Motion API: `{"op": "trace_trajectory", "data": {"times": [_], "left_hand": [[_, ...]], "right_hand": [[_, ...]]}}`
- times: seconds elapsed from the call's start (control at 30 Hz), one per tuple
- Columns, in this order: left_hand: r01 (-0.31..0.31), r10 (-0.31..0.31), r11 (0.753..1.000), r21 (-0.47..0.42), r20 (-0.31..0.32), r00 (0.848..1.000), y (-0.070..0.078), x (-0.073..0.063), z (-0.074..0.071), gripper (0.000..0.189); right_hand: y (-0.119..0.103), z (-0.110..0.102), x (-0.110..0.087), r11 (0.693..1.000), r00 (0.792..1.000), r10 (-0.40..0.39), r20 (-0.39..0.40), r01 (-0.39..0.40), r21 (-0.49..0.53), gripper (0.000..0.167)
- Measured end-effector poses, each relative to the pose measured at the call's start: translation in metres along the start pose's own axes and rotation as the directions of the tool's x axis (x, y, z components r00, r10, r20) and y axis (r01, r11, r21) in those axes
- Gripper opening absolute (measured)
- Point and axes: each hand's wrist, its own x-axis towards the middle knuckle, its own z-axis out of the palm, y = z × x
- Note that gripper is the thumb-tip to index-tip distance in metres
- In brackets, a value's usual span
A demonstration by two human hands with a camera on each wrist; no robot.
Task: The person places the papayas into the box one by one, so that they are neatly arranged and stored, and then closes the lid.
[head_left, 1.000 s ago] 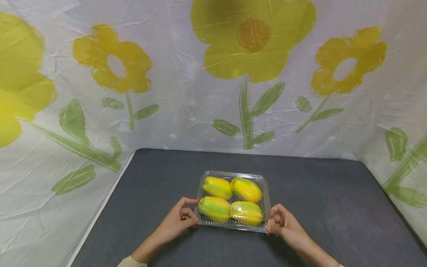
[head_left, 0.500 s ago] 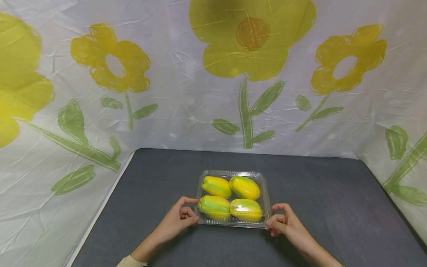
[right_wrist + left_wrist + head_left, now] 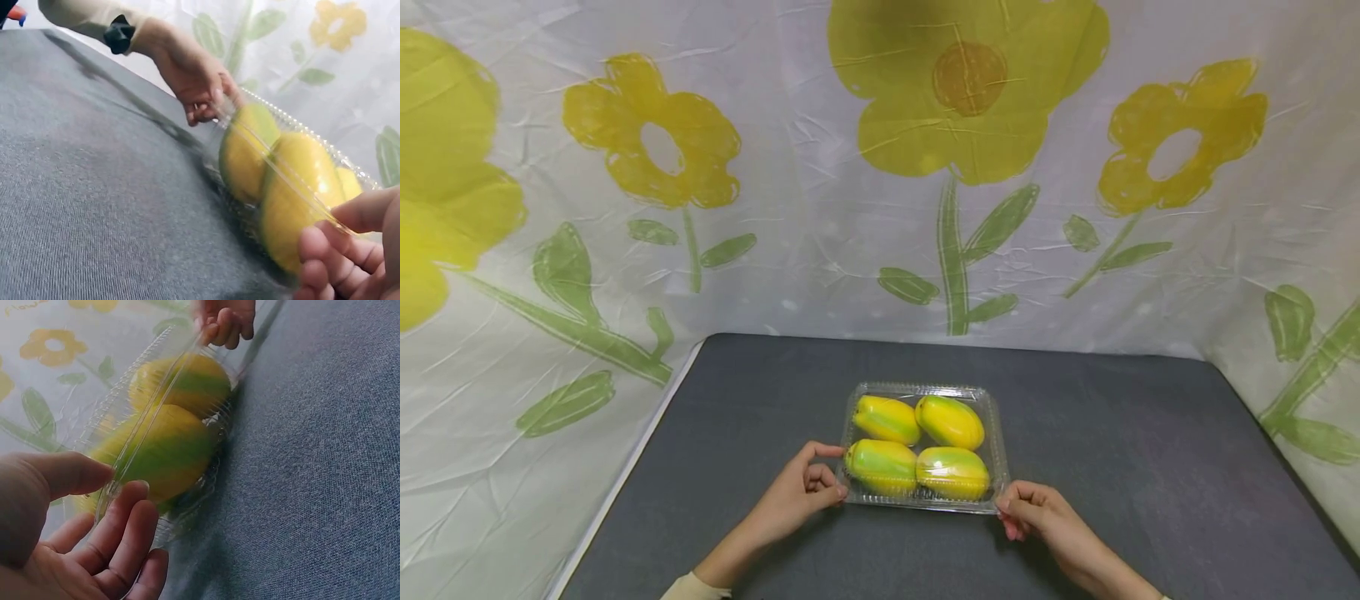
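A clear plastic clamshell box holds several yellow-green, mango-like fruits on the table, with its ridged lid down over them. My left hand pinches the rim at the near left corner between thumb and fingers, its index finger reaching along the side. At the near right corner, thumb and curled fingers of my right hand pinch the rim. In the left wrist view, the thumb and fingertips of the left hand meet on the lid's edge. The right hand grips the opposite corner in the right wrist view.
A dark grey cloth covers the table around the box. White curtains printed with yellow flowers stand behind it and along both sides. A dark band sits around the left wrist.
The box's near right corner has shifted slightly away from me and levelled. My right index finger, earlier stretched along the side, has drawn down to the corner. The left hand stays put.
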Motion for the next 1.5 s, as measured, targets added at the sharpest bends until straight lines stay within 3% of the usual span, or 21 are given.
{"op": "trace_trajectory", "data": {"times": [0.2, 0.37, 0.5, 0.57, 0.67, 0.73, 0.83, 1.03, 1.23, 1.5], "left_hand": [[-0.001, 0.001, 1.000, 0.014, -0.001, 1.000, 0.000, 0.002, 0.001, 0.059], [-0.012, 0.013, 0.999, 0.046, -0.027, 1.000, -0.001, 0.003, 0.000, 0.059], [-0.028, 0.034, 0.992, 0.121, -0.049, 0.998, -0.002, 0.005, -0.001, 0.059], [-0.041, 0.055, 0.983, 0.179, -0.072, 0.996, -0.002, 0.006, 0.000, 0.058], [-0.044, 0.075, 0.966, 0.254, -0.112, 0.991, -0.003, 0.008, 0.000, 0.056], [-0.047, 0.089, 0.955, 0.294, -0.134, 0.987, -0.003, 0.010, 0.000, 0.055], [-0.052, 0.107, 0.943, 0.329, -0.151, 0.983, -0.003, 0.013, 0.000, 0.056], [-0.087, 0.154, 0.929, 0.361, -0.161, 0.975, -0.005, 0.028, 0.001, 0.057], [-0.114, 0.183, 0.923, 0.368, -0.159, 0.970, -0.006, 0.047, 0.002, 0.057], [-0.057, 0.134, 0.922, 0.383, -0.178, 0.975, -0.001, 0.067, -0.001, 0.056]], "right_hand": [[0.006, 0.006, 0.003, 0.998, 0.997, -0.047, -0.064, 0.050, 0.042, 0.022], [0.005, 0.009, 0.005, 1.000, 0.997, -0.021, -0.075, 0.022, 0.007, 0.022], [0.003, 0.011, 0.006, 1.000, 0.991, -0.006, -0.131, 0.003, -0.022, 0.023], [0.001, 0.011, 0.008, 0.999, 0.985, -0.021, -0.174, 0.013, -0.044, 0.032], [0.000, 0.011, 0.010, 0.994, 0.974, -0.070, -0.215, 0.050, -0.096, 0.061], [-0.001, 0.010, 0.011, 0.984, 0.971, -0.107, -0.214, 0.073, -0.161, 0.070], [-0.001, 0.007, 0.013, 0.960, 0.970, -0.141, -0.200, 0.084, -0.268, 0.070], [-0.007, -0.007, 0.023, 0.893, 0.964, -0.142, -0.227, 0.026, -0.449, 0.066], [-0.012, -0.026, 0.037, 0.857, 0.962, -0.121, -0.246, -0.024, -0.514, 0.066], [-0.013, -0.043, 0.056, 0.834, 0.964, -0.170, -0.206, 0.029, -0.551, 0.066]]}}
